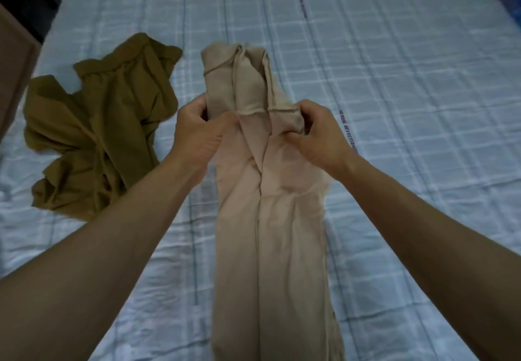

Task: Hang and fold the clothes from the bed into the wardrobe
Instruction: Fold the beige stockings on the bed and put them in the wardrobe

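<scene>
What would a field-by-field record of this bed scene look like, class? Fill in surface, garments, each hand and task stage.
Surface: pale blue checked bedspread
Garment being worked: long beige thin-fabric garment, folded lengthwise, far end doubled over at the hands
Left hand: left hand grips the beige garment's left edge
Right hand: right hand pinches its right edge
Other garment: crumpled olive-brown fabric garment, lying on the bedspread to the left
Task stage: folding under way, nothing put away yet

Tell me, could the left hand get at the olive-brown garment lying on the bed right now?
Probably yes, once freed: the left hand grips the beige garment, but the olive-brown garment lies uncovered just left of it, nothing between.
</scene>
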A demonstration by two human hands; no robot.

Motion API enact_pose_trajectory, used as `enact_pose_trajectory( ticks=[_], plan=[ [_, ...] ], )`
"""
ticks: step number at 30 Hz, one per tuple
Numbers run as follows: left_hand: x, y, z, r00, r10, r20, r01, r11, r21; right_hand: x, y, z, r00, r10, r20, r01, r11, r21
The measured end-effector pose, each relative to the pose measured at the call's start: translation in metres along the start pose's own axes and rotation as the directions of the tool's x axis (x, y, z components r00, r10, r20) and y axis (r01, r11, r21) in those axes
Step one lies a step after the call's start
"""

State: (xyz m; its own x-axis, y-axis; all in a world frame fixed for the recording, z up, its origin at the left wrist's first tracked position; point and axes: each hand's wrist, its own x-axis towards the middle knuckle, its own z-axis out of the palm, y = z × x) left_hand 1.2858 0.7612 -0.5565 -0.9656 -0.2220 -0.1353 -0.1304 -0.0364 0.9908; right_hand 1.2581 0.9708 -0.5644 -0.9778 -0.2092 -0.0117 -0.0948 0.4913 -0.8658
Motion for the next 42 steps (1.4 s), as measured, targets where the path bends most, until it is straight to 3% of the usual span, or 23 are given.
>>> enact_pose_trajectory(
  ticks=[4, 10, 14, 20, 23, 25, 27, 28, 31, 33, 35, 37, 38, 40, 42],
  plan=[
    [-0.027, 0.017, 0.001, 0.998, 0.057, 0.035, -0.055, 0.997, -0.05, -0.028, -0.008, -0.009, 0.999, -0.043, 0.0, 0.043, 0.999, -0.011],
    [-0.107, 0.022, -0.011, 0.971, 0.233, 0.06, -0.237, 0.969, 0.07, -0.104, -0.024, -0.003, 0.983, -0.164, -0.077, 0.162, 0.986, -0.042],
    [-0.178, 0.014, -0.029, 0.924, 0.336, 0.18, -0.364, 0.919, 0.154, -0.174, -0.036, 0.006, 0.974, -0.194, -0.12, 0.184, 0.979, -0.088],
    [-0.27, -0.015, -0.052, 0.845, 0.393, 0.364, -0.507, 0.806, 0.306, -0.265, -0.02, 0.023, 0.959, -0.264, -0.101, 0.22, 0.92, -0.325],
    [-0.296, -0.049, -0.053, 0.757, 0.453, 0.471, -0.643, 0.643, 0.415, -0.302, 0.008, 0.033, 0.97, -0.243, -0.003, 0.219, 0.88, -0.421],
    [-0.309, -0.083, -0.054, 0.706, 0.345, 0.619, -0.698, 0.486, 0.526, -0.326, 0.03, 0.043, 0.97, -0.214, 0.118, 0.244, 0.844, -0.477],
    [-0.326, -0.118, -0.056, 0.675, 0.074, 0.734, -0.717, 0.298, 0.63, -0.346, 0.052, 0.054, 0.965, -0.128, 0.231, 0.236, 0.813, -0.532],
    [-0.334, -0.132, -0.058, 0.667, -0.041, 0.744, -0.713, 0.256, 0.653, -0.353, 0.058, 0.058, 0.962, -0.076, 0.262, 0.214, 0.808, -0.549],
    [-0.344, -0.145, -0.065, 0.659, -0.179, 0.731, -0.692, 0.238, 0.682, -0.357, 0.058, 0.063, 0.961, 0.023, 0.274, 0.145, 0.805, -0.575],
    [-0.34, -0.136, -0.065, 0.645, -0.256, 0.72, -0.673, 0.257, 0.694, -0.351, 0.049, 0.063, 0.983, -0.005, 0.186, 0.107, 0.833, -0.542],
    [-0.328, -0.118, -0.06, 0.657, -0.317, 0.684, -0.587, 0.354, 0.728, -0.339, 0.036, 0.062, 0.998, -0.004, 0.066, 0.038, 0.855, -0.517],
    [-0.314, -0.104, -0.049, 0.759, -0.23, 0.609, -0.478, 0.437, 0.761, -0.325, 0.027, 0.064, 1.0, -0.023, 0.006, 0.023, 0.844, -0.536],
    [-0.306, -0.101, -0.042, 0.817, -0.112, 0.566, -0.474, 0.429, 0.769, -0.317, 0.025, 0.067, 0.997, -0.071, 0.0, 0.058, 0.822, -0.566],
    [-0.292, -0.106, -0.031, 0.864, 0.085, 0.495, -0.495, 0.316, 0.809, -0.304, 0.029, 0.077, 0.975, -0.214, 0.061, 0.204, 0.748, -0.631],
    [-0.279, -0.12, -0.025, 0.864, 0.077, 0.498, -0.503, 0.201, 0.841, -0.298, 0.043, 0.087, 0.963, -0.189, 0.193, 0.269, 0.717, -0.643]
  ],
)
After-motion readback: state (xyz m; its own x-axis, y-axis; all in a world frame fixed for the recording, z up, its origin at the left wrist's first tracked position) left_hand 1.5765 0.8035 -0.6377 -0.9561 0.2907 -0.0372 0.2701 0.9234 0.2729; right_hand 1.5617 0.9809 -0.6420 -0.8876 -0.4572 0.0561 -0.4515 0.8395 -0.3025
